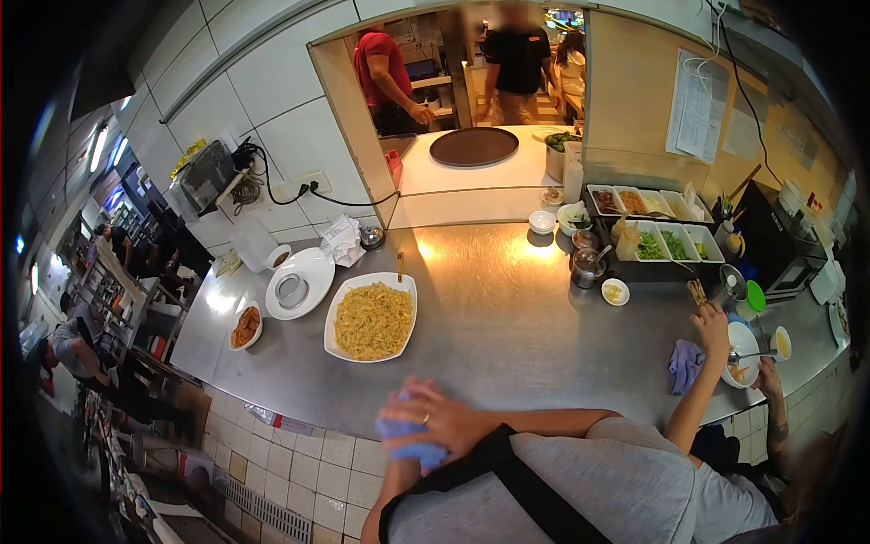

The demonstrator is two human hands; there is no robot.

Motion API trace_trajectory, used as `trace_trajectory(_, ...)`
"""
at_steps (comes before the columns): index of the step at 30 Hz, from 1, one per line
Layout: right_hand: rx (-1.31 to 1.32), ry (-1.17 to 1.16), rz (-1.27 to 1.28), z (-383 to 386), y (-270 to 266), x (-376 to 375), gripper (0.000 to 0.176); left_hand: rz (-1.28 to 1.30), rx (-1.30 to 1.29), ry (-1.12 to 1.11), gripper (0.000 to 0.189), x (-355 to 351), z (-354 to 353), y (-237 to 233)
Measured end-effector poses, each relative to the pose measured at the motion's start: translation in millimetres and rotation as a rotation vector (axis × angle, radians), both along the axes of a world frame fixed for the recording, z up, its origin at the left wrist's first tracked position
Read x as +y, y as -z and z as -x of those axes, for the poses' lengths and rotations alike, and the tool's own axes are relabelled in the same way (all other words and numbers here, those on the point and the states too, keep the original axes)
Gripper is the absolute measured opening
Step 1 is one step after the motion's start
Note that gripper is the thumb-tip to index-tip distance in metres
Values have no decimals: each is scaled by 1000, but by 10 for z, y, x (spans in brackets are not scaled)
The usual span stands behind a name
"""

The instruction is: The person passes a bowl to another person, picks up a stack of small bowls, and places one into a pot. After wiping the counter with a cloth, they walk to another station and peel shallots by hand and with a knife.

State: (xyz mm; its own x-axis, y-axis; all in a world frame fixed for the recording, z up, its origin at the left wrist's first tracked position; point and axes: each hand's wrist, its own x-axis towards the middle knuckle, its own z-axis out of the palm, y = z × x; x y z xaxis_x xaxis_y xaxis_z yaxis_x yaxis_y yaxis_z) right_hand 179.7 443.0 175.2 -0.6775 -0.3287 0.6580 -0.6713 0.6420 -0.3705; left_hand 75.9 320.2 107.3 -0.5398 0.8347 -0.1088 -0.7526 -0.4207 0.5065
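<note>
Close to my body, at the counter's front edge, my two hands are together around a blue cloth. My right hand, with a ring on one finger, lies across the cloth and is closed on it. Beneath it my left hand is mostly covered by the cloth and the other hand, and motion smears the fingers. Just beyond stands a square white dish of fried rice. To its left are a white plate bearing a round metal ring, and a small bowl of reddish food.
At right, a co-worker's hand reaches over a white bowl; another person's hand is beside it. A purple cloth, topping trays and a microwave stand there. A dark round tray lies in the pass window.
</note>
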Motion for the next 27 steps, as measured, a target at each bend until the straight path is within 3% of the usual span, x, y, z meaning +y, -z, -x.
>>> trace_trajectory(1, 47, -63, -87, 16, 47, -73, 68, -34, -80, 58, 47, 33, -62, 29)
trace_trajectory(4, 78, -88, -26, 87, 268, -43, 62, -62, -137, 127, 47, 118, -271, 12)
trace_trajectory(7, 69, 127, -38, 150, 394, 60, 55, -70, -87, 148, 47, 145, -393, -41)
trace_trajectory(11, -172, 202, 113, 107, 361, 284, 51, -158, 72, 194, 48, 55, -438, -73)
trace_trajectory(14, -492, 315, 394, 125, 533, 452, 45, 46, 10, 264, 45, 21, -504, -343)
trace_trajectory(16, -709, 336, 634, 235, 588, 657, 44, 278, 396, 325, 42, -85, -469, -383)
trace_trajectory(19, -919, 3, 917, 162, 425, 727, 47, 573, 797, 391, 35, -98, -404, -339)
trace_trajectory(20, -868, -99, 814, 114, 323, 605, 48, 664, 898, 412, 32, -79, -378, -284)
trace_trajectory(21, -815, -199, 711, 70, 212, 405, 50, 581, 1110, 312, 32, -171, -296, -56)
trace_trajectory(22, -706, -230, 516, 48, 199, 303, 52, 490, 1317, 207, 33, -357, -177, 305)
trace_trajectory(24, -390, -205, 76, 16, 204, 150, 56, 434, 1532, 156, 33, -434, -120, 419)
trace_trajectory(25, -199, -155, -187, 18, 210, 135, 59, 476, 1544, 216, 32, -380, -133, 230)
trace_trajectory(27, -329, -155, -129, 14, 195, 265, 61, 565, 1558, 339, 32, -269, -194, -277)
